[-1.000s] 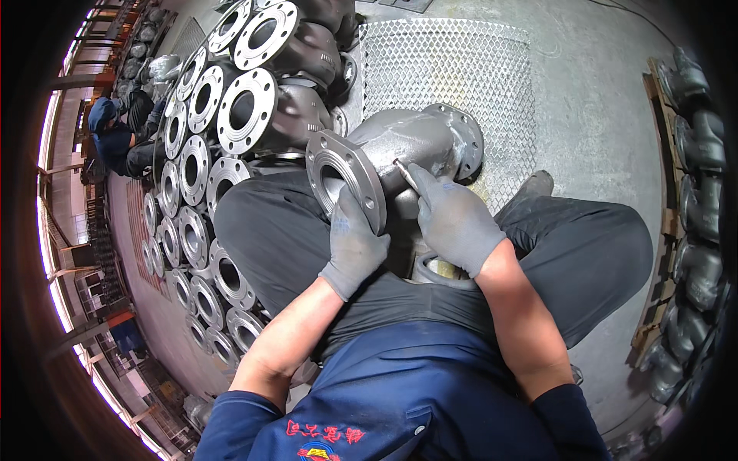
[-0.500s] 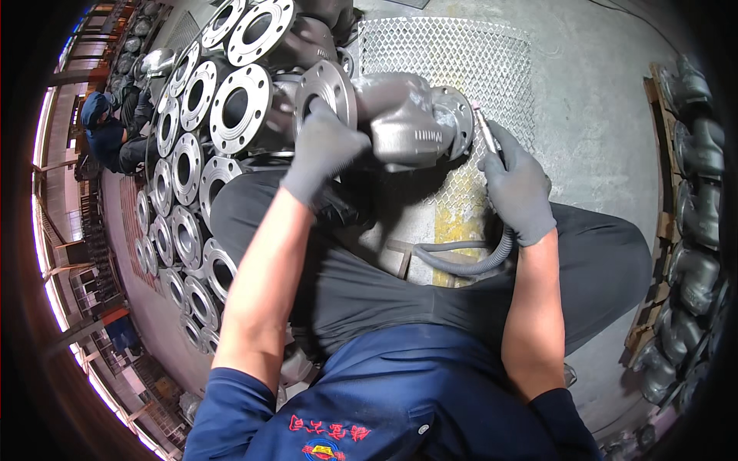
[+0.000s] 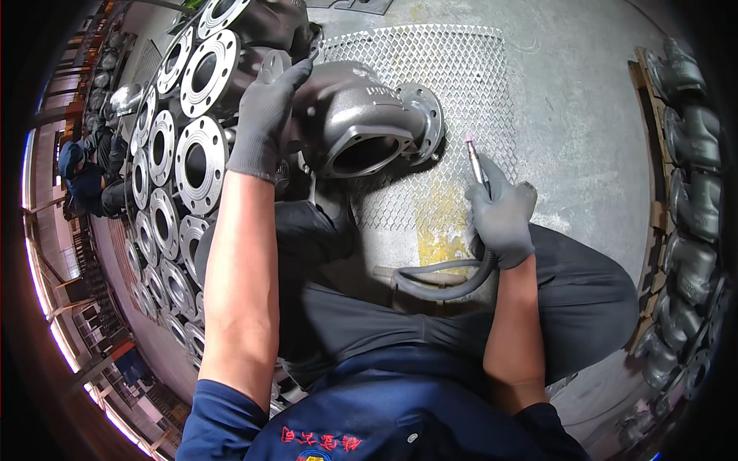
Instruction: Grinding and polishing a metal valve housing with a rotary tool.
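A grey cast-metal valve body (image 3: 338,115) lies on a sheet of expanded metal mesh (image 3: 461,58), its large opening turned toward me and a round bolt-holed flange (image 3: 423,123) at its right end. My gloved left hand (image 3: 267,111) is closed round the left end of the casting, and most of that end is hidden behind the glove. In my gloved right hand (image 3: 501,215) is a slim air die grinder (image 3: 477,165) with a small pink grinding tip. The tip is above the mesh, apart from the casting. A grey hose (image 3: 442,292) curls below that hand.
Flanged castings (image 3: 201,165) are stacked closely along my left side. More castings (image 3: 696,203) stand on a wooden pallet (image 3: 653,207) at the right. Another person (image 3: 88,180) in dark blue sits beyond the stack at far left. My bent legs flank the work.
The valve body has been turned over, so its large opening now faces me. My left hand has shifted up and left with its end; the grinder is now farther from the right flange.
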The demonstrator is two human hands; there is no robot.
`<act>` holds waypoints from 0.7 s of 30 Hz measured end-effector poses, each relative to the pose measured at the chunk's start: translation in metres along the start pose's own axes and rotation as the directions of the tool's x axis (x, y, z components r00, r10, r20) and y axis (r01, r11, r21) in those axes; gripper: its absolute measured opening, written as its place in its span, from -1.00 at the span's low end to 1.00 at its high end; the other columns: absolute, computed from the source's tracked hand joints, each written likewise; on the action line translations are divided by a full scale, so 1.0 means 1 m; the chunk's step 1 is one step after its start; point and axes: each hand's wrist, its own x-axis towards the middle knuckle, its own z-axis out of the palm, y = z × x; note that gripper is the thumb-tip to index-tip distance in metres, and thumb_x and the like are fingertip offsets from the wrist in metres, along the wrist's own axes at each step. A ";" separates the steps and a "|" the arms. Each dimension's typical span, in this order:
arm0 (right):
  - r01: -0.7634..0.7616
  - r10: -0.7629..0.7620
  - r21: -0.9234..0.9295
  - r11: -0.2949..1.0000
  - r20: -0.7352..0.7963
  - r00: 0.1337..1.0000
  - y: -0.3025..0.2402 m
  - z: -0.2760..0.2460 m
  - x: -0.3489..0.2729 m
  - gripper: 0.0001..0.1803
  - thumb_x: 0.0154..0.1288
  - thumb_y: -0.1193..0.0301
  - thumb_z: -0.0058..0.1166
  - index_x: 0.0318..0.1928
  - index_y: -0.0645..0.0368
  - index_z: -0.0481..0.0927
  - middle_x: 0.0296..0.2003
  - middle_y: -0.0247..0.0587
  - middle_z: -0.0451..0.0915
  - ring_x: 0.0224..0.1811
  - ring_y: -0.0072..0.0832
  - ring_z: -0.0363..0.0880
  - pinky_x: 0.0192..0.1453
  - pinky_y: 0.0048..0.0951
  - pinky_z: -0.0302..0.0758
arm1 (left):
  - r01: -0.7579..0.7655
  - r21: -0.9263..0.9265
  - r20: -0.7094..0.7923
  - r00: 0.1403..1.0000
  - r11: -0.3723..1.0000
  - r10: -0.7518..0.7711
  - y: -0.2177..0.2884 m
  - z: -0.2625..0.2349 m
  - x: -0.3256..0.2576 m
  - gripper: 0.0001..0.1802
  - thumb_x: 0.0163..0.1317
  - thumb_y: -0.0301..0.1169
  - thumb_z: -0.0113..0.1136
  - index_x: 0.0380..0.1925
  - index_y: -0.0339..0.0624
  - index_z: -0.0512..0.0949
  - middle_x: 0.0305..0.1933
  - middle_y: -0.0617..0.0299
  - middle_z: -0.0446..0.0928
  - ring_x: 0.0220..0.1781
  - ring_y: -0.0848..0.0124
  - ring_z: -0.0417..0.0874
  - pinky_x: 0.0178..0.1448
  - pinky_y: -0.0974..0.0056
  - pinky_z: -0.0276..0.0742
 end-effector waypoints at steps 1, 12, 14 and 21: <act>0.001 -0.001 0.001 1.000 0.002 1.000 0.012 0.004 0.006 -0.41 0.49 0.40 -0.06 0.49 0.19 0.46 -0.11 0.26 0.74 -0.17 0.03 0.77 0.02 -0.09 0.63 | -0.012 -0.003 -0.004 1.000 1.000 0.012 -0.001 -0.003 0.002 -0.39 0.24 -0.14 0.57 0.08 -0.45 0.68 -0.03 0.11 0.72 -0.08 0.38 0.71 0.00 0.27 0.64; 0.013 -0.012 0.215 0.977 -0.003 1.000 0.003 0.010 0.008 -0.36 0.45 0.47 0.05 0.52 0.26 0.42 -0.45 -0.16 0.62 -0.56 -0.52 0.55 -0.42 -0.37 0.53 | -0.139 0.403 -0.003 0.988 0.904 0.153 -0.009 0.002 -0.018 -0.22 0.02 -0.07 0.55 -0.04 -0.67 0.59 -0.28 -0.24 0.77 -0.19 0.03 0.86 -0.04 0.09 0.75; 0.038 -0.027 0.237 0.971 -0.048 0.998 -0.002 0.008 0.003 -0.37 0.46 0.49 0.04 0.52 0.26 0.42 -0.44 -0.20 0.63 -0.56 -0.56 0.54 -0.46 -0.40 0.51 | -0.124 0.657 -0.015 0.984 0.744 0.178 0.008 0.026 -0.034 0.06 0.01 0.05 0.54 0.11 -0.85 0.37 -0.13 -0.43 0.72 -0.02 -0.19 0.82 0.11 0.00 0.73; 0.105 -0.021 0.333 0.937 -0.247 0.969 -0.005 -0.018 -0.015 -0.33 0.47 0.53 -0.01 0.58 0.25 0.33 -0.31 -0.23 0.61 -0.55 -0.63 0.50 -0.52 -0.53 0.46 | -0.448 0.779 0.457 0.885 0.439 0.092 0.033 0.097 -0.074 -0.09 0.05 -0.13 0.42 0.21 -0.74 0.37 -0.22 -0.25 0.74 -0.08 -0.06 0.84 0.10 0.03 0.72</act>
